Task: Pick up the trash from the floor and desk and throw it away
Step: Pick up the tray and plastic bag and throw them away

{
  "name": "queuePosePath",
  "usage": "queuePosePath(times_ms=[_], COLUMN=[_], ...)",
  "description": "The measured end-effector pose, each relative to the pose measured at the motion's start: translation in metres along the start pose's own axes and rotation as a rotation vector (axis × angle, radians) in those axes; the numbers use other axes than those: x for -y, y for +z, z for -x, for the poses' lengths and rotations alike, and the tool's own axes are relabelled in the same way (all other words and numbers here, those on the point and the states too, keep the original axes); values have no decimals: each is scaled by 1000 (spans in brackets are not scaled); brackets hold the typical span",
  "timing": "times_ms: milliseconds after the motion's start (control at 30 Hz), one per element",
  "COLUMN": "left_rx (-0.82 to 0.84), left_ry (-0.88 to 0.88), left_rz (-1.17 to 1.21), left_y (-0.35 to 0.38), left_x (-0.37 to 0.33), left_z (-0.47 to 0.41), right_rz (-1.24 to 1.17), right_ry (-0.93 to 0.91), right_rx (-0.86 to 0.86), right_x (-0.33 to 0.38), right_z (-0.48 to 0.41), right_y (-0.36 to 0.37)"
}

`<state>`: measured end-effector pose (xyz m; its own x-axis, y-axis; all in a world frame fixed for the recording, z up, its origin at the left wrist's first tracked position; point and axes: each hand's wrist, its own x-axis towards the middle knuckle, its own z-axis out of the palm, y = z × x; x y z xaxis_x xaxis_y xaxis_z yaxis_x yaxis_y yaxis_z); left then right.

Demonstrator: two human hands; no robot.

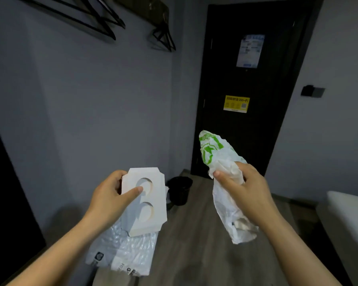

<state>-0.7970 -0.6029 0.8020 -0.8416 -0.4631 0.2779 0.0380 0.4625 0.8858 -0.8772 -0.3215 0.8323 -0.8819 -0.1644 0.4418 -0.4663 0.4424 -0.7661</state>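
Held up on the near side of the black bin [179,189], likely for dumping: left of it, cardboard insert [147,201] and bubble-wrap bag [124,250] pinched together in left hand [112,195]; right of it, crumpled green-printed plastic bag [221,162] clenched in right hand [242,188].

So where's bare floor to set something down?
Bare floor runs from the bin by the door toward the camera, between the cardboard and wrap on the left and the bag on the right. A bed edges the right.
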Motion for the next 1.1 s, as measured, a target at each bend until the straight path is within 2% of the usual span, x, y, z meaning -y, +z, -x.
queuePosePath(times_ms=[233,500,800,1100], left_rx=[-19,-66,-33,-5], left_ry=[-90,-122,-143,-234], left_rz=[-12,-13,10,-70], left_y=[47,91,122,192], left_x=[39,104,169,233], left_z=[-105,-245,-428,-543], right_rz=[16,6,98,89], right_ry=[28,75,171,240], right_rx=[66,141,156,223], right_x=[-65,-134,-183,-267], right_z=[-111,-228,-377,-486], right_y=[40,125,219,266])
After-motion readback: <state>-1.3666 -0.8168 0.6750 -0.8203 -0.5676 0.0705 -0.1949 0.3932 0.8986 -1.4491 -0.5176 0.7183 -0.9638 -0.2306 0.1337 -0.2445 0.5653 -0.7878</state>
